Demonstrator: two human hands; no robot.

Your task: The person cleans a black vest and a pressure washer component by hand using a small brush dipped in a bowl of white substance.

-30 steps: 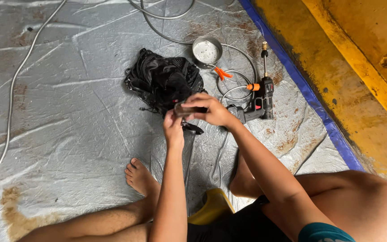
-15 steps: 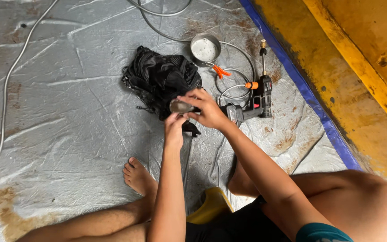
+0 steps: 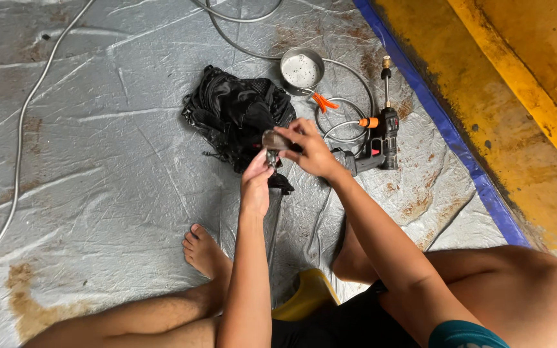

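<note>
A person sits on a crinkly silver plastic sheet [image 3: 98,161] with bare legs. The left hand [image 3: 257,183] and the right hand [image 3: 311,149] meet in the middle of the view. Between them they hold a small shiny grey metal part [image 3: 273,141]. The right hand's fingers wrap tight around its top. The left hand pinches it from below, at about 7 o'clock from the right hand.

At 10 o'clock from the hands, just beside them, lies a crumpled black cloth [image 3: 233,113]. At 12 o'clock sits a small round metal pan with an orange handle [image 3: 302,69]. At 3 o'clock, near the right hand, lies a black spray gun with an orange ring [image 3: 381,132]. A thin grey hose [image 3: 346,116] loops around by it. A bare foot [image 3: 204,254] rests at 7 o'clock.
</note>
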